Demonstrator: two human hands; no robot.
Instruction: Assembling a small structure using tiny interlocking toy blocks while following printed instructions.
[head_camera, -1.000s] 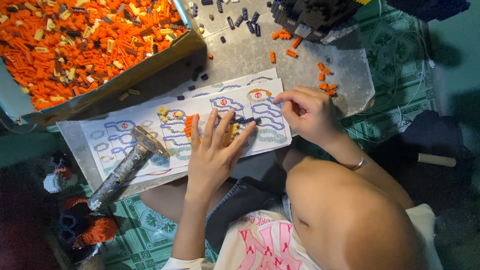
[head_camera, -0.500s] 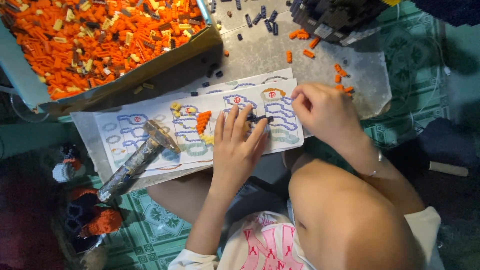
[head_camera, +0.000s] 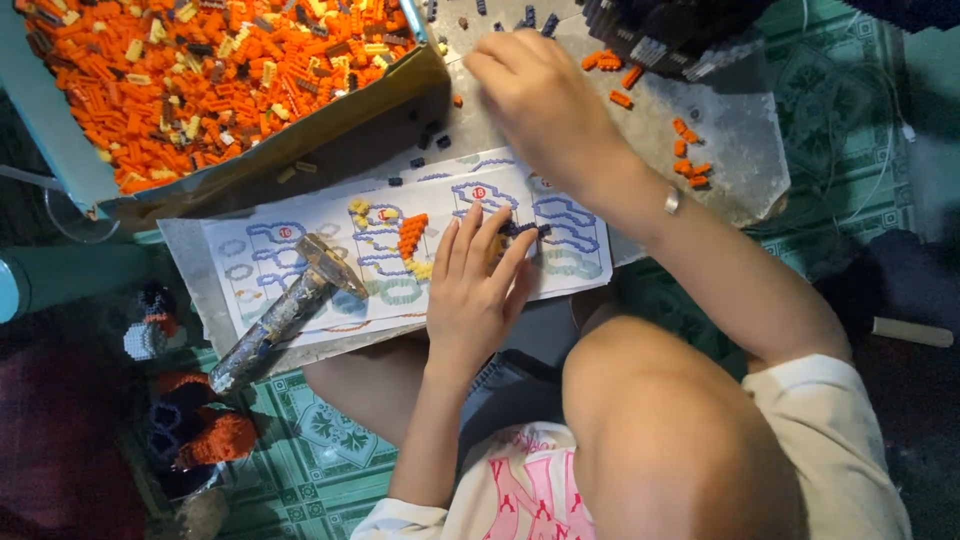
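Head view showed the person's bent knee (head_camera: 660, 430) nearest the camera, with a pink-and-white printed garment (head_camera: 530, 490) beside it. Just beyond the knee, the left hand (head_camera: 478, 295) lay flat, palm down and released, on the printed instruction sheet (head_camera: 300, 270); it grasped nothing. Its fingertips (head_camera: 500, 225) rested against a small assembly of dark bricks (head_camera: 528, 230) on the sheet. Immediately to the left of those fingertips sat a partly built orange-and-yellow brick cluster (head_camera: 412, 240). Further left of the hand, a small hammer (head_camera: 285, 310) lay across the sheet, its head on the paper and its handle running off the near edge. A small built brick figure (head_camera: 150, 325) stood on the floor, well to the left of the hammer.

Beyond the left hand, the right hand (head_camera: 545, 95) reached over the sheet's far edge, with a bracelet (head_camera: 673, 200) at the wrist. Its fingers were curled and blurred; whether it held a brick could not be told. Loose orange bricks (head_camera: 690, 160) lay scattered on the grey board (head_camera: 740, 130) to the right of that hand. To its left stood the cardboard box (head_camera: 330, 120), filled with orange bricks (head_camera: 200, 80). A dark brick structure (head_camera: 670, 35) sat just beyond the right hand, at the far edge.
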